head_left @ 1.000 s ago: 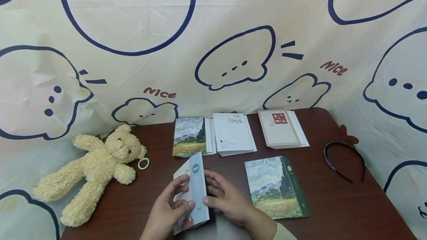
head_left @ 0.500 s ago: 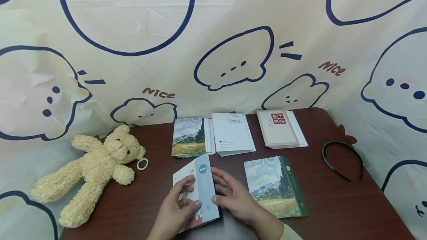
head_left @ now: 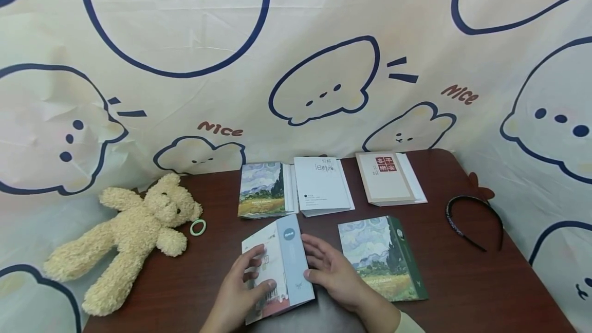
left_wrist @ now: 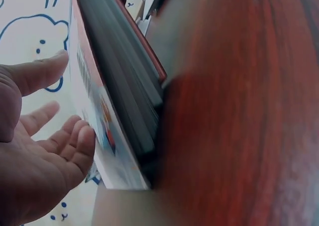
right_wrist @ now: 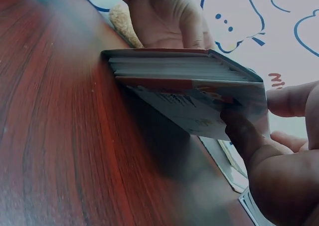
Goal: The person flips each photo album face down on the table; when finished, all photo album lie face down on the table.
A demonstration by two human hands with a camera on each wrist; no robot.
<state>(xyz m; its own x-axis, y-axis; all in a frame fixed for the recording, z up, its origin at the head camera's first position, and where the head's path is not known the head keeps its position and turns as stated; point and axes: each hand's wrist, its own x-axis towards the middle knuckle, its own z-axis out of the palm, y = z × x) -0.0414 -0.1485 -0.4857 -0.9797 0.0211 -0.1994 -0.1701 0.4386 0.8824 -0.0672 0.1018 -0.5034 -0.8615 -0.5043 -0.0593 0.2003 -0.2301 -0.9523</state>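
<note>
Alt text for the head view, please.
A right hand holds a blue-and-white album while the left hand touches its cover, at a brown table. Nearby lie a landscape album, more albums, a teddy bear, a green ring and a headband.

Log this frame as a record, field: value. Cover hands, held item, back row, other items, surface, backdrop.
held_item: blue-spined album, tilted, spine side toward the right hand
left_hand: left hand touches its front cover
right_hand: right hand holds its spine side
back_row (left to right): landscape-painting album; white album; beige album
front_right: green-spined album, lying flat
left_side: teddy bear; pale green ring beside it
right_side: dark headband
surface: brown table
backdrop: cartoon-printed sheet
</note>
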